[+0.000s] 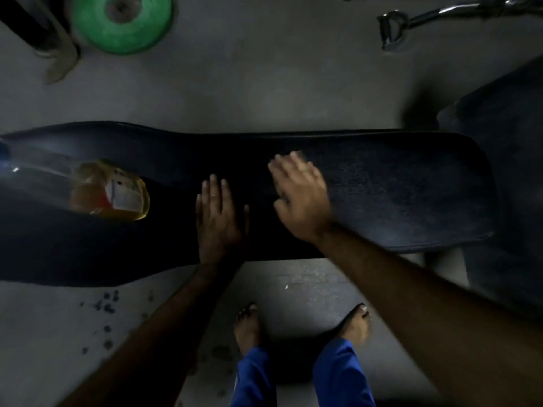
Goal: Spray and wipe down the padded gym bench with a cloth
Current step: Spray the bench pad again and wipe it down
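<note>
The black padded bench [164,245] runs left to right across the head view. A dark, rough-textured cloth [411,195] lies spread over its right part. My right hand [299,195] lies on the cloth's left edge with fingers spread; it is blurred. My left hand [217,221] rests flat on the bare padding just left of it, fingers straight. A clear bottle of yellow-orange liquid [111,192] lies on its side on the bench's left part, apart from both hands; its head end is lost in the dark.
A green weight plate [120,22] lies on the grey floor at the far left. A chrome cable handle [393,27] lies far right. Another dark padded piece [505,142] adjoins the bench's right end. My bare feet [248,327] stand beside the near edge.
</note>
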A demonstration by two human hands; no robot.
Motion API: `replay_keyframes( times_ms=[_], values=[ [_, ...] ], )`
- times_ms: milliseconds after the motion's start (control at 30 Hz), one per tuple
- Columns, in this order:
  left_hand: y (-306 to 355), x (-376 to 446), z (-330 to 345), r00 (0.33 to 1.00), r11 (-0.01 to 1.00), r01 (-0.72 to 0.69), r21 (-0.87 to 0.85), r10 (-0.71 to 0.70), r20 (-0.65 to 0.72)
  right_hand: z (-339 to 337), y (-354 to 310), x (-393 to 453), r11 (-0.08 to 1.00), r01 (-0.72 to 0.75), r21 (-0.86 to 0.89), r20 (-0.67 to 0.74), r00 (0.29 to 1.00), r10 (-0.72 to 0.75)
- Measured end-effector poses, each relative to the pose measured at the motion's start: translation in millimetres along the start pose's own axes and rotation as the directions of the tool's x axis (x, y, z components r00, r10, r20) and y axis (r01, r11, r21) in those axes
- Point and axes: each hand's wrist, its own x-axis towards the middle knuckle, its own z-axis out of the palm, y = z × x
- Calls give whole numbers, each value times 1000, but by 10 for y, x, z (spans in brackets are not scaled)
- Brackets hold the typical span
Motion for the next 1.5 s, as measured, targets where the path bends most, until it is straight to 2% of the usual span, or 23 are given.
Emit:
replay_keyframes(
  times_ms=[67,167,200,267,333,367,467,500,567,633,667,733,767,800,867,933,967,1067,1100,1167,1233,1367,1500],
  values=[
    [-70,-2,-49,998,997,-51,-63,53,31,-121,298,142,992,119,-49,-12,993,-120],
    [-295,-144,-220,999,996,-52,-66,51,-19,-131,135,432,918,-396,3,-145,908,392],
    [-383,-213,-247,998,998,-44,-40,42,-43,-21,-156,463,900,-435,0,-134,892,431],
    [-511,-314,-264,998,998,-60,-8,59,-30,166,-597,397,991,-136,9,-24,990,136],
    [-597,-337,-244,996,996,-88,-23,88,3,162,-523,383,983,181,18,111,977,-182],
    [-622,-327,-249,994,993,-110,-45,110,17,86,-374,479,977,211,-9,95,973,-209],
    [-721,-336,-341,991,988,-129,-82,131,24,87,-465,697,958,-283,-48,-45,959,281],
    [-749,-354,-374,994,990,-108,-89,110,20,195,-701,669,946,-319,-50,-48,947,317],
    [-787,-388,-433,998,993,-56,-106,58,16,386,-1038,501,1000,5,-21,60,998,-4],
    [-817,-420,-465,999,989,-40,-139,41,1,339,-876,474,949,314,7,203,929,-309],
    [-827,-432,-505,1000,985,-20,-171,18,-12,266,-720,573,943,332,-22,158,933,-325],
    [-855,-461,-622,997,969,57,-242,-67,-37,192,-688,727,998,-21,-54,32,999,23],
    [-873,-475,-689,994,963,79,-257,-95,-52,253,-841,713,971,-231,-57,-11,973,231],
    [-878,-489,-762,992,961,88,-262,-109,-65,366,-1069,645,957,-280,-77,-12,960,280],
    [-883,-515,-884,989,957,90,-274,-119,-91,545,-1371,391,994,52,-93,63,997,-47],
    [-904,-529,-1007,973,945,120,-303,-173,-151,461,-1191,366,927,364,-95,239,912,-333],
    [-921,-537,-1064,958,933,160,-324,-226,-179,382,-1080,489,925,362,-113,230,916,-330],
    [-945,-528,-1197,870,821,357,-445,-465,-161,340,-1238,726,980,-162,-112,84,981,172],
    [-929,-508,-1254,823,751,413,-515,-550,-143,425,-1425,721,976,-192,-106,78,977,200],
    [-888,-414,-1353,759,626,464,-627,-645,-83,549,-1583,648,995,56,-87,173,984,-40],
    [-830,-257,-1425,773,597,453,-662,-633,-41,436,-1398,717,968,243,-70,268,939,-216],
    [-814,38,-1582,796,598,387,-702,-601,-73,399,-1417,933,986,-128,-106,127,982,141],
    [-997,-62,-1830,781,510,399,-762,-624,-9,487,-1598,795,953,302,-4,300,910,-287]
  ],
)
